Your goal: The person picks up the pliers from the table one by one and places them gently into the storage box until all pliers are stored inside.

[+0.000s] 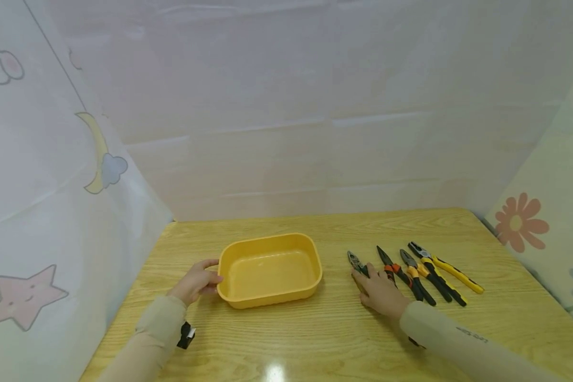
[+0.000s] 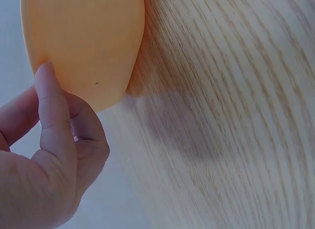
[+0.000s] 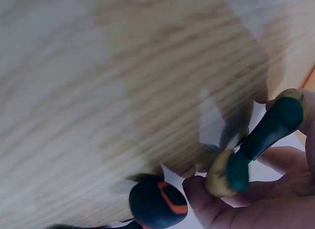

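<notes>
A yellow plastic tub (image 1: 269, 270) stands empty in the middle of the wooden table (image 1: 315, 329). My left hand (image 1: 198, 281) holds its left end, and in the left wrist view the thumb (image 2: 51, 106) presses the tub's outer wall (image 2: 83, 42). Right of the tub several pliers lie side by side, jaws pointing away. My right hand (image 1: 379, 292) lies over the leftmost pair, the green-handled pliers (image 1: 358, 263). In the right wrist view its fingers (image 3: 275, 194) curl round the dark green handles (image 3: 266, 133).
Beside my right hand lie the black-and-orange pliers (image 1: 397, 271) (image 3: 157, 204), another orange pair (image 1: 416, 276), and yellow-handled pliers (image 1: 451, 271) at the far right. Pale printed curtains wall in the table at the back and on both sides.
</notes>
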Available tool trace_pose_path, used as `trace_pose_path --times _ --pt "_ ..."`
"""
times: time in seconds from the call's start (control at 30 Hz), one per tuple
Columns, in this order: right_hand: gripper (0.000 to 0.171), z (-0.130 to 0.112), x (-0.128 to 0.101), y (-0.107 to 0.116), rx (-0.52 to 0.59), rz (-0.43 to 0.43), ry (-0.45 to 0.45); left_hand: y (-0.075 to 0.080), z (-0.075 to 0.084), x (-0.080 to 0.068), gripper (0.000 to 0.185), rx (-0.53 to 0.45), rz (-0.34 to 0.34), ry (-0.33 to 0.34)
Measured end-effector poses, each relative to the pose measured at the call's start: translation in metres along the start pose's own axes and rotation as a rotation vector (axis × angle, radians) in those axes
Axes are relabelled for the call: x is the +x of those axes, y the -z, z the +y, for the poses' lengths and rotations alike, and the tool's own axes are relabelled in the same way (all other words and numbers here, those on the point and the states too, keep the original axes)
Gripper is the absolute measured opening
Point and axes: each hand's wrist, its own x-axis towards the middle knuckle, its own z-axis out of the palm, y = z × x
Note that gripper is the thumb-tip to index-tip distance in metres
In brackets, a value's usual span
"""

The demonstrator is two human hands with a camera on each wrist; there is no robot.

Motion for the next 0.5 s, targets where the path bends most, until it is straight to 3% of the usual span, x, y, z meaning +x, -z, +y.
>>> trace_pose_path --times 0.3,0.5 --pt "0.065 -0.005 0.008 -0.001 -0.007 -0.049 -0.136 -0.002 0.001 -0.001 0.060 -0.011 0.015 0.012" --pt "0.060 -0.008 0.011 -0.005 -0.081 -0.001 -0.131 -0.003 0.002 -0.002 0.061 -0.022 0.016 0.019"
